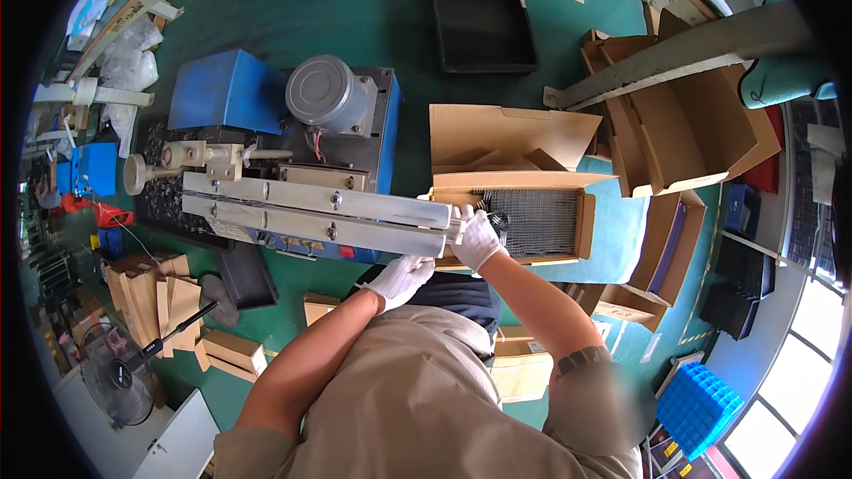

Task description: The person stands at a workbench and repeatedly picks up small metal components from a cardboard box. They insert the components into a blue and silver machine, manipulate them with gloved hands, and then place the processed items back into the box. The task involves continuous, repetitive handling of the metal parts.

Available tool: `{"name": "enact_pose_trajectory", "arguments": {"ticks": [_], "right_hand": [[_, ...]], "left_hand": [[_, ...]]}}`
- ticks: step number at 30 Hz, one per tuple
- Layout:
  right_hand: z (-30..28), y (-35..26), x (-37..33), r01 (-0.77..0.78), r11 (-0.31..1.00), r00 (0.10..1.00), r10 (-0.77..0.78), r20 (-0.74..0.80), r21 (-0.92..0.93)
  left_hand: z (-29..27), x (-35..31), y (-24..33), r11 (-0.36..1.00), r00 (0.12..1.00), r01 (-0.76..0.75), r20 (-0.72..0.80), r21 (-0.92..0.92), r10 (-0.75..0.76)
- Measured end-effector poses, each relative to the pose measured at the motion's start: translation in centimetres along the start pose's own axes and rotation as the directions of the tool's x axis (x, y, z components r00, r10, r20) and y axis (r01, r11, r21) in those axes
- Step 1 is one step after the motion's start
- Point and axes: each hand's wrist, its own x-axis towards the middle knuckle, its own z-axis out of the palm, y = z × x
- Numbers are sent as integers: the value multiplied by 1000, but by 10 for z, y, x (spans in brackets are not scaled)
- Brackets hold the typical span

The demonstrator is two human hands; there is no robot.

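My left hand (404, 281), in a white glove, is at the underside of the near end of a long metal rail (382, 235), fingers pressed together. White-gloved too, my right hand (477, 241) is bent round the tip of that rail, fingers closed. What either hand pinches is too small and hidden to make out. Right beside my right hand lies an open cardboard box (586, 226) holding rows of thin dark metal parts (541, 222). Some of these parts lie in a loose, tangled bunch near my fingers.
The rail belongs to a machine with a blue housing (217, 93) and a round metal motor or bowl (319, 93). A black tray (484, 18) lies on the green table behind. Cardboard boxes (683, 133) stand at right, under a metal post (674, 58). A fan (120, 375) stands lower left.
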Motion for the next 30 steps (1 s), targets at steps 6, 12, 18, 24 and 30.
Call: {"name": "enact_pose_trajectory", "arguments": {"ticks": [6, 12, 18, 24, 30], "right_hand": [[2, 3, -5, 49, 999, 999, -49, -5, -19], [8, 4, -9, 111, 994, 993, -111, 30, 2], [8, 20, -7, 264, 964, 950, -260, -172, 0], [-10, 37, -7, 173, 957, 960, -112, -255, 233], [-31, 43, -22, -169, 617, 844, 493, -210, 769]], "left_hand": [[6, 6, -16, 985, 994, -101, -42, -140, 96], [4, 6, -8, 994, 999, -33, 1, -107, 33], [1, 6, -1, 997, 999, 47, 15, -68, -46], [6, 9, 0, 906, 982, 182, 21, -382, -188], [23, 26, 39, 577, 967, 172, 23, -799, -255]]}}
